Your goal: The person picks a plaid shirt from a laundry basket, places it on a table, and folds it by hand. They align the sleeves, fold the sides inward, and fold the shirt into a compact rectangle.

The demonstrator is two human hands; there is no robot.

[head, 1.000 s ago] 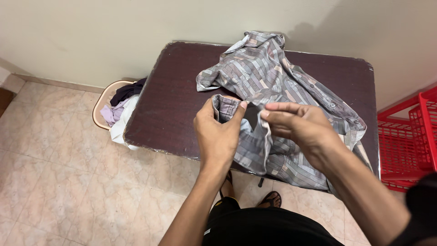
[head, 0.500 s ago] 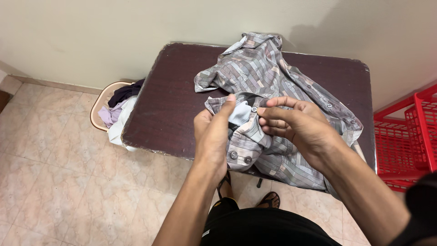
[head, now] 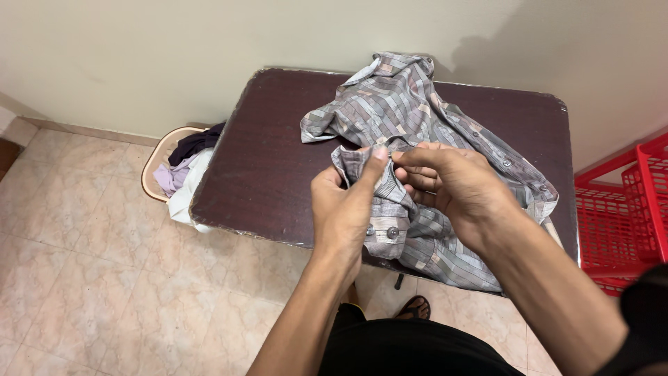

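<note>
A grey patterned button shirt (head: 407,111) lies crumpled on a dark brown table (head: 271,160). My left hand (head: 344,209) pinches the shirt's cuff between thumb and fingers, with two cuff buttons showing below it. My right hand (head: 456,191) grips the same cuff from the right side, its fingertips meeting the left hand's. Both hands hold the sleeve end a little above the table's near edge. The rest of the sleeve hangs over that edge.
A beige laundry basket (head: 158,159) with purple, dark and white clothes stands on the tiled floor left of the table. A red plastic basket (head: 626,209) stands at the right. A pale wall runs behind the table. My sandalled foot (head: 415,306) shows below.
The cuff was held open between my hands, then folded together. My hands have closed in on each other, and the cuff buttons now face up below my left hand.
</note>
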